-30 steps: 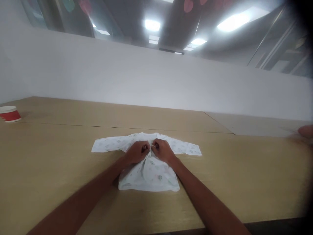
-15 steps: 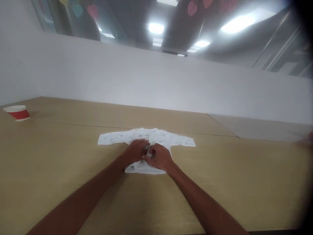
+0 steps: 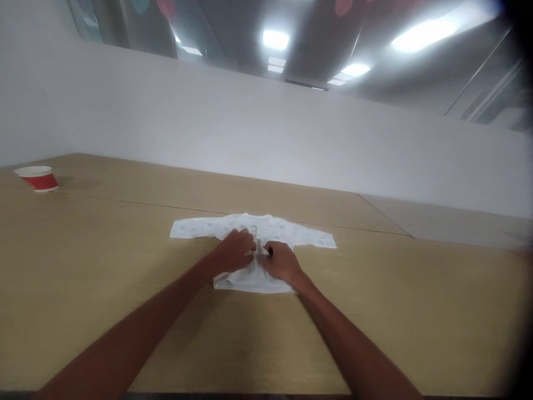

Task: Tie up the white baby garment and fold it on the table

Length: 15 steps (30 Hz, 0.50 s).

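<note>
A small white baby shirt (image 3: 266, 280) with a faint print lies spread on the table, sleeves out to both sides and neckline away from me. Over its front, left of the middle, my left hand (image 3: 236, 250) is closed, pinching the cloth near the front opening. My right hand (image 3: 282, 260) has its fingers curled and closed on the other side of the opening, with the fabric drawn up between the two hands. The fingertips are partly hidden, and any fastener between them is too small to make out.
The shirt rests on a wide wooden table (image 3: 125, 244) with a seam running across it. A red and white paper cup (image 3: 39, 179) stands at the far left. Behind the table rises a white wall (image 3: 216, 128), with glass above it.
My hands have moved slightly apart, the right one shifting to the right, and the cloth between them is pulled up. The camera view has shifted a little.
</note>
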Each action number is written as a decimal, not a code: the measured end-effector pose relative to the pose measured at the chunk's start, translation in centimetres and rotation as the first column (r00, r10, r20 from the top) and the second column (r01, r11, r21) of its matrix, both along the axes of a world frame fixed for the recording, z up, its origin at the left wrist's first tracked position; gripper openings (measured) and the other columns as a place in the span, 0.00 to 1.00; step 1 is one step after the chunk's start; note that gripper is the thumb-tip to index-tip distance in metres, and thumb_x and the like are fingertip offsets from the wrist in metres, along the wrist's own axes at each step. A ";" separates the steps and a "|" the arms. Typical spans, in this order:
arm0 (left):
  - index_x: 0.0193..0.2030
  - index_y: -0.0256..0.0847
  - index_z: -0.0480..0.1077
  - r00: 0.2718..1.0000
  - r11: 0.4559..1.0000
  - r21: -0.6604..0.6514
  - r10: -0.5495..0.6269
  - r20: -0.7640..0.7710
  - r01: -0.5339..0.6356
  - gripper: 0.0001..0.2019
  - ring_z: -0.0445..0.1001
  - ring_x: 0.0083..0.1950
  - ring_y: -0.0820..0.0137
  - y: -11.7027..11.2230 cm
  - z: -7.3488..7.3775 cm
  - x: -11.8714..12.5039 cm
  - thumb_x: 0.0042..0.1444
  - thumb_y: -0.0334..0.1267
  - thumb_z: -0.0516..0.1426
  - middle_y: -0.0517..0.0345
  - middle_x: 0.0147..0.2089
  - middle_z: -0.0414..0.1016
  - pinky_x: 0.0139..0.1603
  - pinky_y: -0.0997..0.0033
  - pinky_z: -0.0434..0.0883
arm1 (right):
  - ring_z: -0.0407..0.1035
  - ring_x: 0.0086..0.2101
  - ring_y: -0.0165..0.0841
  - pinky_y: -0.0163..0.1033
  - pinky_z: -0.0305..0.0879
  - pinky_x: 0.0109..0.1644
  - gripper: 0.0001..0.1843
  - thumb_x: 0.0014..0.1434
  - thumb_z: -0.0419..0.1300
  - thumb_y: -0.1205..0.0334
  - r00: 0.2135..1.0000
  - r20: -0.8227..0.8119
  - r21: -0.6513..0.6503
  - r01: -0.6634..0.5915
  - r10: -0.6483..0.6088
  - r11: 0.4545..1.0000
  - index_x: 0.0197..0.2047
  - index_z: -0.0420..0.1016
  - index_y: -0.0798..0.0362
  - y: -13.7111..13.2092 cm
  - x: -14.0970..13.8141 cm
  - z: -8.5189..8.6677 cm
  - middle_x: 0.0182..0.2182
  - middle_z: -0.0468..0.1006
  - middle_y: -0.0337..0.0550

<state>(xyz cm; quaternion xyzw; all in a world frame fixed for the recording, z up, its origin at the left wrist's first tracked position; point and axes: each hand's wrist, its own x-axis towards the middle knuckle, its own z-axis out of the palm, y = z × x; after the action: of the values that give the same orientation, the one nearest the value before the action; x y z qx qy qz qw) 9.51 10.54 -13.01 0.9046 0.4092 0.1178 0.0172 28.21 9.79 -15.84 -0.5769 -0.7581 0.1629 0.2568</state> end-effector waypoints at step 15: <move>0.22 0.38 0.61 0.975 0.977 -0.091 0.182 -0.129 -0.195 0.07 0.67 0.28 0.65 -4.8 0.2 1.3 0.50 0.32 0.51 0.53 0.26 0.68 0.31 0.67 0.55 | 0.59 0.21 0.24 0.29 0.56 0.22 0.18 0.41 0.54 0.64 0.800 -0.595 -0.455 -0.409 0.071 0.791 0.36 0.75 0.60 2.1 3.5 1.2 0.26 0.70 0.38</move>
<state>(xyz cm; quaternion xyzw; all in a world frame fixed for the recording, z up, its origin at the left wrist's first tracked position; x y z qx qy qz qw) 10.81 5.73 -12.84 0.8650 0.4991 0.0431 0.0282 31.70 11.91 -14.60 -0.4484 -0.6389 0.5698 0.2572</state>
